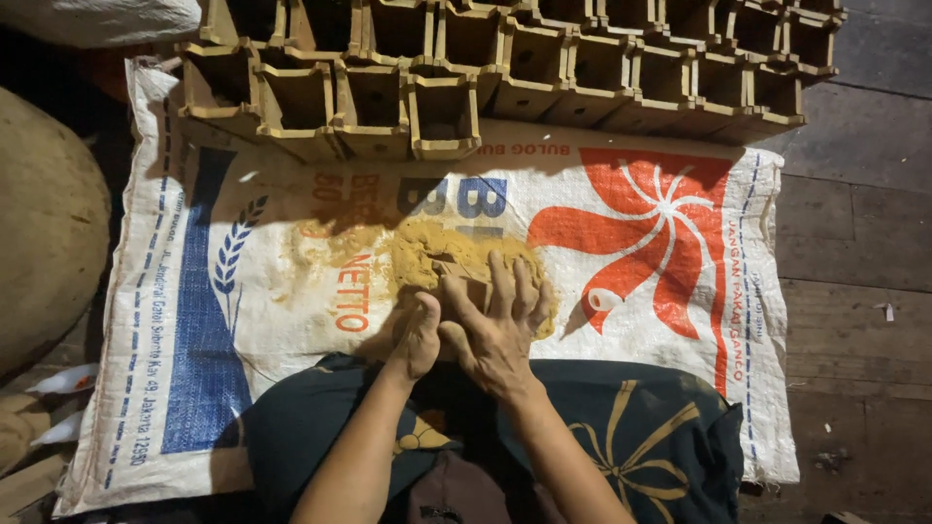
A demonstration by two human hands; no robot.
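Your right hand [500,330] presses flat with spread fingers on the clay lump [456,257] in the middle of the sack [243,320], while your left hand [419,335], probably half curled, steadies its side so it cannot slide.

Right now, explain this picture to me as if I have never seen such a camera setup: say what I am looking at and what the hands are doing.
The single picture comes from a camera worn on a person's head, looking down. Both bare hands, the left hand and right hand, press on a small clay box amid yellowish powder. It lies on a printed woven sack spread over a plank floor. Beyond stand rows of finished open clay boxes. A dark patterned cloth covers the lap.
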